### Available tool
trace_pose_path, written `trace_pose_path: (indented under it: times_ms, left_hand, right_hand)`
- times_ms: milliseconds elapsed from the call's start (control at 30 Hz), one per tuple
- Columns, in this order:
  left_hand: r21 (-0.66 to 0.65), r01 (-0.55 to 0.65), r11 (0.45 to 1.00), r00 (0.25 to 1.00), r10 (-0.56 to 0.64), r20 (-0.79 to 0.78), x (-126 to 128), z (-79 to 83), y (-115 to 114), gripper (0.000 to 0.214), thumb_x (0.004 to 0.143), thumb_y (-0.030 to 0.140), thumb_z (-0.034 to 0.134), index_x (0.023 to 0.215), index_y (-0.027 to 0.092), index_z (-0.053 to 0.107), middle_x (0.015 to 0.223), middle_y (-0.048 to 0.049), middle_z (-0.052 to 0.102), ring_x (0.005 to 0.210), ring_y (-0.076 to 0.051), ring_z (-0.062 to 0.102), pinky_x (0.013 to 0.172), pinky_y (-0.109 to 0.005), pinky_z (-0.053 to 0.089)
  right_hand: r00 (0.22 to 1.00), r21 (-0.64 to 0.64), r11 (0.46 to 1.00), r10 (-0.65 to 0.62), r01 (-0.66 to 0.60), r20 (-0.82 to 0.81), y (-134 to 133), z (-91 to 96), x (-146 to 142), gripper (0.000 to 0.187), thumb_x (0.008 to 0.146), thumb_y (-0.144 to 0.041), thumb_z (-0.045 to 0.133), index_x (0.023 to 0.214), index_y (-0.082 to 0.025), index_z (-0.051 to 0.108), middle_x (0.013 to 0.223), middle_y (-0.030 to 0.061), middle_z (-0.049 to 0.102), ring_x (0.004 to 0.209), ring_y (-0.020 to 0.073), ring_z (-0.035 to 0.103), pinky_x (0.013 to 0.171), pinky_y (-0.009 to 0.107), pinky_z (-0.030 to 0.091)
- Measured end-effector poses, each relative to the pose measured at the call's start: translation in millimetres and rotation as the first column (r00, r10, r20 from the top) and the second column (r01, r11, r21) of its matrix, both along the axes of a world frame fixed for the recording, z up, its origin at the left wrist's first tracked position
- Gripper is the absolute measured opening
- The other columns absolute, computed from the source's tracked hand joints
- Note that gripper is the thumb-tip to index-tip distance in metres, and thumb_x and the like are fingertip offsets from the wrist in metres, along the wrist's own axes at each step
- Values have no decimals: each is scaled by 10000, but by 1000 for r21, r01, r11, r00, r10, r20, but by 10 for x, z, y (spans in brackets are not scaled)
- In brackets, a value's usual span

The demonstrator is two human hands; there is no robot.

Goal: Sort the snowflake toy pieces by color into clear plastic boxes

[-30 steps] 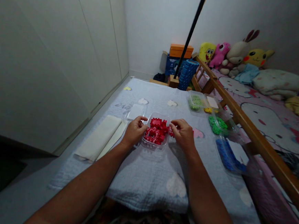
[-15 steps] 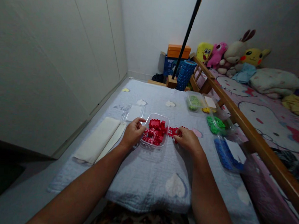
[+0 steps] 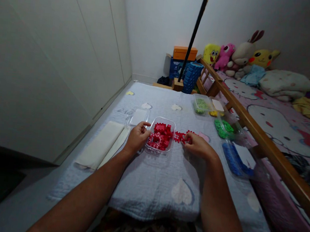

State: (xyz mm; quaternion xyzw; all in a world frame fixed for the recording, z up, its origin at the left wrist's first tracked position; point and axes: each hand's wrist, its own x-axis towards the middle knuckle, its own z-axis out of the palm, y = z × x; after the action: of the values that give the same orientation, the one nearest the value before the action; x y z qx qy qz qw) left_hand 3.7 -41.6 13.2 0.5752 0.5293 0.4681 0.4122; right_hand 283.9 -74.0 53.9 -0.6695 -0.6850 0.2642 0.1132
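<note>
Red loose pieces [image 3: 179, 137] are the key item: short row on the pale blue cloth [image 3: 152, 187], just right of the clear tub [image 3: 157, 152]. Row's long axis runs sideways, across the line of the person's reach. Left end sits just beside the tub's right wall, right end runs behind the fingertips of the right hand [image 3: 199, 145]. Order from right to left: right hand, pieces, tub. Right hand is clearly nearer; left hand [image 3: 138, 136] is on the opposite side of the tub.

Right hand pose: back of hand up, wrist bent inward, thumb and forefinger narrow, down among the pieces. Can't tell if one is pinched or only touched.

Left hand: at the tub's left edge, thumb and forefinger near each other by the rim, other fingers curled under. Probably steadying it; can't read how firm the grip is, if any.

Tub is upright, uncovered, heaped with red blocks [image 3: 160, 138]. Clear lid [image 3: 138, 117] with a white card lies beyond the left hand. Folded cream fabric [image 3: 101, 145] is left of that arm. Blue blocks [image 3: 234, 159] sit well apart, far right.
</note>
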Motion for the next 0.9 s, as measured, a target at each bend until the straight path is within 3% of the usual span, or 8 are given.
trace_pose_path:
  times_ms: [233,433,633,767,900]
  left_hand:
    - [19,7,1000,1000,-6,-9,-4,-8,6,292,757,351,618,993,183,654,546,96,442,516,-118,425,536,-246,313]
    - [11,7,1000,1000,-6,-7,0,-5,3,294,754,343,615,999,185,655,553,93,450,518,-121,433,536,-252,313]
    - [8,-3,1000,1000,3,-18,5,16,-6,289,751,347,615,988,186,646,544,96,448,515,-121,427,539,-256,314]
    - [-2,-6,1000,1000,6,-15,10,29,-7,289,747,353,615,981,186,644,541,98,435,516,-121,422,540,-256,314]
    - [2,2,1000,1000,-2,-4,14,34,-9,286,753,350,624,987,188,644,550,95,437,528,-123,430,541,-253,313]
  right_hand:
    - [982,-12,999,37,-40,-186,-2,91,96,161,715,-236,565,816,-192,682,680,-14,593,647,149,521,595,267,319]
    - [953,-7,998,63,-68,-295,-20,120,104,144,694,-303,559,761,-201,636,695,-9,593,659,146,527,604,263,349]
    - [902,-47,997,27,-53,-430,-54,186,101,171,700,-318,586,795,-194,656,692,-19,575,630,125,480,587,260,347]
    - [859,-16,1000,7,-18,-512,-61,189,4,228,734,-371,638,861,-186,679,698,-19,585,613,120,481,571,255,349]
    - [807,79,997,58,-14,-588,-29,108,-205,258,790,-420,659,907,-191,669,795,3,639,684,134,553,633,265,427]
